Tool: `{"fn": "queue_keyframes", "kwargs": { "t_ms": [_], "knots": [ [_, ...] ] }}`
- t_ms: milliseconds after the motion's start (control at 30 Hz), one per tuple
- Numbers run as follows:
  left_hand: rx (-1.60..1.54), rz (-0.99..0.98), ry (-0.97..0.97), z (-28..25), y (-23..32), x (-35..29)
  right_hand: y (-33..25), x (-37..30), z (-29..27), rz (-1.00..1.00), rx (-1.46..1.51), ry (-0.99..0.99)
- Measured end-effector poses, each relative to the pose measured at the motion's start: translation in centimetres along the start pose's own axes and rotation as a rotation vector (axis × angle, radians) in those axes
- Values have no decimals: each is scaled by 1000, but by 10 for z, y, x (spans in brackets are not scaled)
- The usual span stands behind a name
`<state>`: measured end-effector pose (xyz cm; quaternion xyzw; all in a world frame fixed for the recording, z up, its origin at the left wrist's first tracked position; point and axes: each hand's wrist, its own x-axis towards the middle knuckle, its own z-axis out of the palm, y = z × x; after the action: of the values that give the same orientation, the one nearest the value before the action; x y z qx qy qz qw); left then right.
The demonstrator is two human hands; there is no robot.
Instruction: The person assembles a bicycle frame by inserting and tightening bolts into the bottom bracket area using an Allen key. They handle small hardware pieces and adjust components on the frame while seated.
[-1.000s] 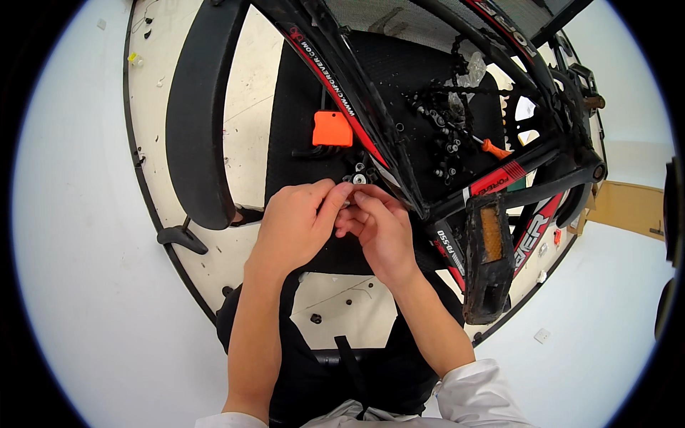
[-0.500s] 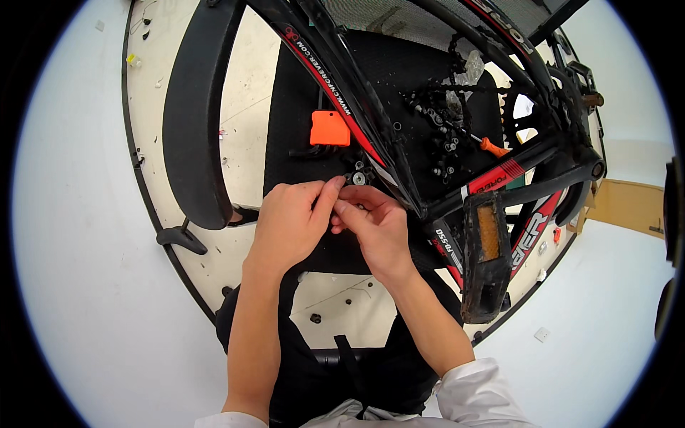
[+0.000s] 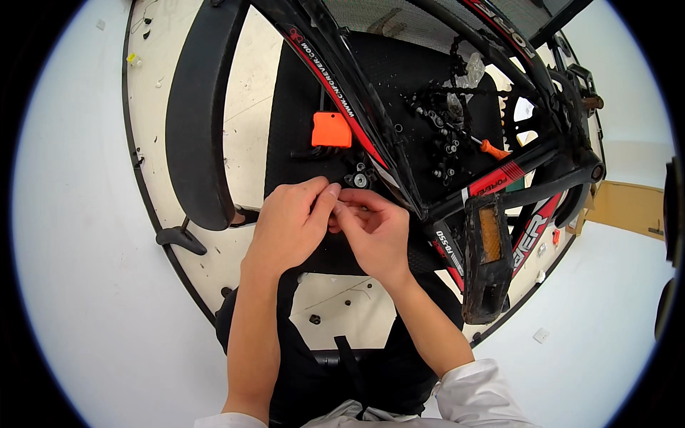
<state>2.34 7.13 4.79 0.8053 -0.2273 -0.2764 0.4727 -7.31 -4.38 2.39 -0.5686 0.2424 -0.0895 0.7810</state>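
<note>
My left hand (image 3: 291,222) and my right hand (image 3: 379,234) meet fingertip to fingertip above the near part of a black chair seat (image 3: 296,128). Both are closed in a pinch, and whatever lies between the fingers is hidden. Just beyond the fingertips sits a small dark metal part with a silver round centre (image 3: 360,180). Farther off, an orange hex key holder (image 3: 332,130) with black keys rests on the seat. A black and red bicycle frame (image 3: 357,121) leans across the seat, right of my hands.
A pedal (image 3: 489,260) juts out close to my right forearm. Small bolts and fittings (image 3: 448,146), an orange-handled screwdriver (image 3: 494,149) and a dark chain (image 3: 457,57) lie behind the frame. A black armrest (image 3: 196,121) stands at left. Cardboard (image 3: 628,207) sits far right.
My hands stay pinched together and shift only very slightly. The chair and bicycle frame sit a touch differently in the picture. Nothing is visibly picked up or let go.
</note>
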Motion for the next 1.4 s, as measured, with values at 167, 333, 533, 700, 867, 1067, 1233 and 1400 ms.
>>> {"fn": "queue_keyframes", "kwargs": {
  "t_ms": [167,333,533,700,867,1067,1233,1400],
  "knots": [
    [-14,8,5,1,-3,0,-1,1,0,-53,-8,-5],
    [17,-3,2,2,-2,1,0,2,1,-70,27,0],
    [-7,78,45,4,-4,1,-4,1,-2,54,69,-28],
    [-15,64,22,3,-4,2,-3,0,0,-15,27,-5],
    [61,17,-6,0,5,2,5,-1,0,-157,-94,42],
    [-12,42,26,-1,0,1,-4,1,0,-63,13,-16],
    [-144,33,9,-1,-1,1,-9,0,-1,-97,-65,-22],
    [-142,27,7,1,0,0,-4,-1,0,-108,-16,-3]
  ]
}}
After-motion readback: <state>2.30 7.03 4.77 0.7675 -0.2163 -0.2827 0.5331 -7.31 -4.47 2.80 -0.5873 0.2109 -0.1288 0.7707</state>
